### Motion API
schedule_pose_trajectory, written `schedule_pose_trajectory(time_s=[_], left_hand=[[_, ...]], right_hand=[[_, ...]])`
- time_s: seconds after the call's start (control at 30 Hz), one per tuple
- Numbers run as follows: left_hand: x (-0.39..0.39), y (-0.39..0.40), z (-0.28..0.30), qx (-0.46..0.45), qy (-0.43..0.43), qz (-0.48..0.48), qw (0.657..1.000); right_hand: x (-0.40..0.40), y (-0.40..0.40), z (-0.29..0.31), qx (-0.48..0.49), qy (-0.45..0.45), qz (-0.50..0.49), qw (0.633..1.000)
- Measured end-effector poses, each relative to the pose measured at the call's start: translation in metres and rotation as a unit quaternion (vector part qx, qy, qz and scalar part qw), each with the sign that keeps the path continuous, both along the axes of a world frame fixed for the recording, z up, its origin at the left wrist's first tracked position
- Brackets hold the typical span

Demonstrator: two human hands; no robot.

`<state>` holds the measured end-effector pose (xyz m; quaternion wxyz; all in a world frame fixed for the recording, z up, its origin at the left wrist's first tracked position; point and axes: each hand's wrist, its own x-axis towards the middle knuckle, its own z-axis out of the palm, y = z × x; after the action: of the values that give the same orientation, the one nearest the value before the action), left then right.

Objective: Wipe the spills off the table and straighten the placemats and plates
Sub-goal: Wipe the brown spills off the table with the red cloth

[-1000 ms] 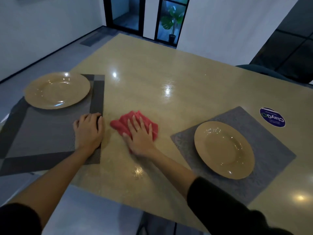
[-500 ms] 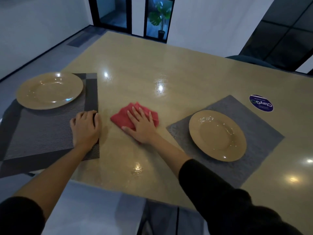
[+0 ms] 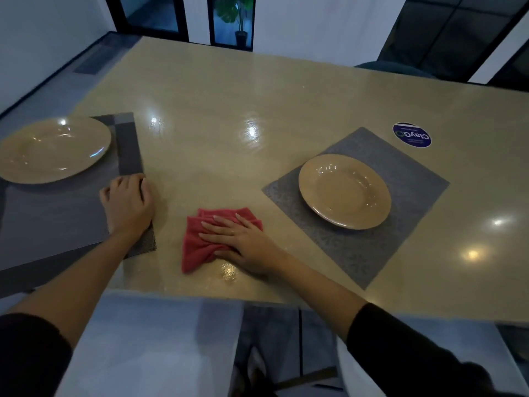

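Cloth: red cloth point(image 3: 210, 239), folded and bunched, soft nap, lower centre of the frame on the tabletop point(image 3: 257, 104) — its lower left corner trails toward the near edge.
Tabletop: glossy beige, light glare spots across it; a small wet-looking shine just below the cloth, beside the right wrist.
Right hand: right hand point(image 3: 246, 245) lies flat on the cloth, palm down, fingers point(image 3: 220, 222) straight and spread, pointing to the upper left. Grip released — pressing, not clutching.
Left hand: left hand point(image 3: 128, 204) rests on the right edge of the left placemat point(image 3: 57, 213), centre left of the frame. Fingers bent over the mat's dark border; whether they pinch the edge or only press on it, I cannot tell.
Left placemat: grey woven centre, darker border strips, running off the left edge of the frame and overhanging the near tabletop edge.
Left plate: tan plate point(image 3: 54, 149), glossy, on the far part of that mat, upper left.
Right placemat: plain grey mat point(image 3: 380, 242), turned askew like a diamond, right of centre.
Right plate: second tan plate point(image 3: 345, 191) sits on its upper left part.
Sticker: round blue sticker point(image 3: 411, 135), just beyond the right mat's far corner.
Sleeves: dark, at both lower corners.
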<state>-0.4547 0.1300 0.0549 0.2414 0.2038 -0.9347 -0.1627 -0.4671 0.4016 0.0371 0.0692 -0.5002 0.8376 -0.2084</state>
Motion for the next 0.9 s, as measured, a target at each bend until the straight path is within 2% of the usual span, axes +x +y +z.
schedule_pose_trajectory(time_s=[0.2, 0.4, 0.53, 0.6, 0.73, 0.9], left_hand=[[0.002, 0.005, 0.003, -0.109, 0.008, -0.025, 0.994], [0.012, 0.003, 0.005, -0.076, 0.015, -0.029, 0.997], [0.017, 0.001, 0.009, -0.042, 0.004, -0.066, 0.997], [0.018, -0.001, 0.010, -0.025, -0.003, -0.074, 0.997], [0.016, 0.006, 0.008, -0.021, -0.015, -0.078, 0.997], [0.013, 0.047, 0.009, -0.018, -0.008, -0.104, 0.994]], right_hand=[[-0.026, -0.016, 0.010, -0.010, -0.030, -0.146, 0.989], [0.026, 0.036, 0.004, 0.005, -0.026, -0.034, 0.999], [0.033, 0.073, 0.019, -0.047, -0.055, -0.072, 0.995], [0.029, 0.093, 0.036, -0.100, -0.041, -0.103, 0.989], [0.017, 0.152, 0.065, -0.198, -0.014, -0.230, 0.953], [0.004, 0.256, 0.076, -0.215, 0.086, -0.427, 0.874]])
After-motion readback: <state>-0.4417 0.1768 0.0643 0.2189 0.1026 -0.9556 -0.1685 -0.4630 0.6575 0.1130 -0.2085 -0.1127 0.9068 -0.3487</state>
